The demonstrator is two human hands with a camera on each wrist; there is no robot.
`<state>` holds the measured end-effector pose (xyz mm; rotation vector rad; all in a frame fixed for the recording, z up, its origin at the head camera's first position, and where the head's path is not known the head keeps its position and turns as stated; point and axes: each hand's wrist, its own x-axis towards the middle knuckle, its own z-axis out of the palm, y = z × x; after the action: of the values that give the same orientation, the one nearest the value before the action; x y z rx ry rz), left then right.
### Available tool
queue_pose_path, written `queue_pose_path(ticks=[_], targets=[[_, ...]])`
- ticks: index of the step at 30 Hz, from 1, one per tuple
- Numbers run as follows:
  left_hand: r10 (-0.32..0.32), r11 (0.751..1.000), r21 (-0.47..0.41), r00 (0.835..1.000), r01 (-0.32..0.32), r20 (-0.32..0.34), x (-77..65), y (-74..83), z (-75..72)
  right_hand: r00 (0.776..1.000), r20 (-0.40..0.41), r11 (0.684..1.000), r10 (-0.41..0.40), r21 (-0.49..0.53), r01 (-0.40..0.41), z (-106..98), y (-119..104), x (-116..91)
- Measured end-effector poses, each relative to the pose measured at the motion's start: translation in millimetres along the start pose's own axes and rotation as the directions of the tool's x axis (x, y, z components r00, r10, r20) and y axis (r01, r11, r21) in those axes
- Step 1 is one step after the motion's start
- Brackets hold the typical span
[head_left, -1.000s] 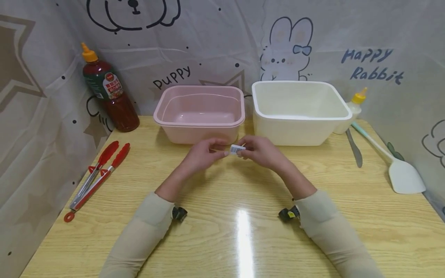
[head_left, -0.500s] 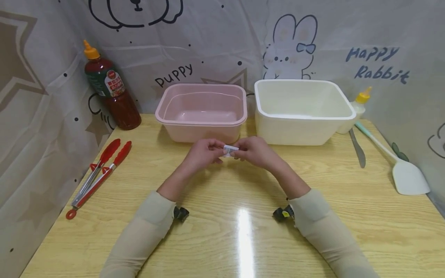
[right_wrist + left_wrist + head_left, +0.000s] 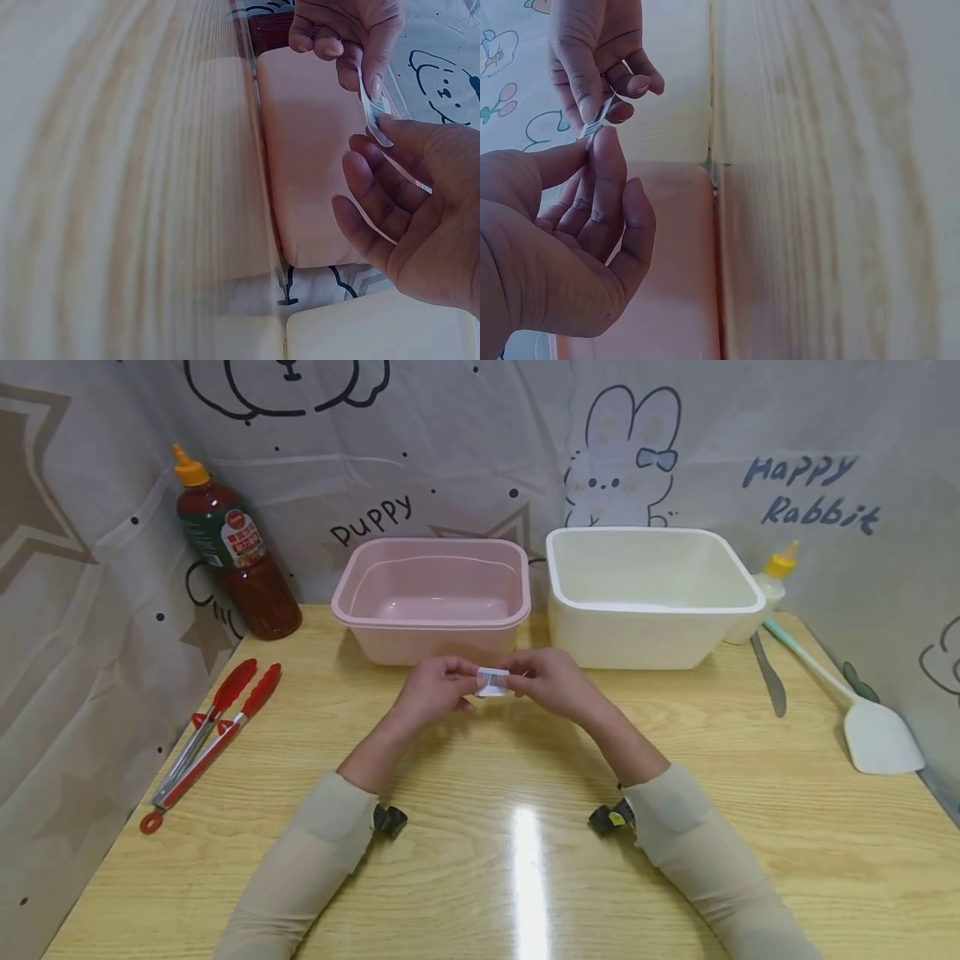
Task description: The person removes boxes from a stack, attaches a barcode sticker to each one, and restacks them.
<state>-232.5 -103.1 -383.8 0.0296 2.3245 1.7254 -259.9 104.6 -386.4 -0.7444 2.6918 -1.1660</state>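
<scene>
A small white barcode label (image 3: 492, 682) is held between both hands, in front of the pink basin (image 3: 438, 643). My left hand (image 3: 438, 687) pinches its left end between thumb and fingers. At the other end, my right hand (image 3: 553, 683) pinches it too. In the left wrist view the label (image 3: 597, 120) appears nearly edge-on, with dark bars on its face. The right wrist view shows the label (image 3: 373, 112) as a thin, slightly bent strip, partly covered by the thumbs. Both hands are raised over the wooden table (image 3: 465, 877).
A white basin (image 3: 637, 639) stands right of the pink one. Red-tipped tongs (image 3: 206, 747) and a red sauce bottle (image 3: 240, 560) are at left. At right are a knife (image 3: 768, 677), a white spatula (image 3: 881, 735) and a yellow-capped bottle (image 3: 772, 581).
The label has shifted slightly left, with the right hand following it. My left fingers, near its edge a second ago, now pinch its left end. Its printed face shows more fully.
</scene>
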Motion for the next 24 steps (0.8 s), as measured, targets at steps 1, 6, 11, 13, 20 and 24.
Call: queue_pose_path(ticks=[1,6,11,13,20,24], targets=[[0.000,1.000,0.001,1.000,0.000,0.000,0.3,0.1,0.0,1.000,-0.001,1.000,0.001,0.003,-0.001,-0.1,0.2,0.1],[-0.005,1.000,0.018,1.000,0.006,-0.006,0.3,1.0,0.7,1.000,-0.011,1.000,-0.002,0.017,0.002,0.0,0.6,-0.1],[-0.008,0.999,0.035,1.000,0.008,-0.004,-0.6,-0.2,0.8,1.000,-0.024,1.000,0.002,0.025,-0.001,0.8,0.4,-1.2],[-0.007,0.999,0.034,1.000,0.007,-0.003,-0.8,-1.2,0.6,1.000,-0.024,1.000,0.005,0.031,-0.004,1.0,0.2,-1.8],[0.012,0.999,0.044,1.000,-0.012,-0.003,-1.2,-2.5,0.5,0.999,-0.038,0.999,-0.006,0.031,0.007,0.3,-0.3,-3.1],[0.012,0.999,0.050,1.000,-0.012,-0.002,-1.1,-1.9,0.7,0.999,-0.045,1.000,-0.012,0.028,0.013,-1.6,-1.3,-4.4]])
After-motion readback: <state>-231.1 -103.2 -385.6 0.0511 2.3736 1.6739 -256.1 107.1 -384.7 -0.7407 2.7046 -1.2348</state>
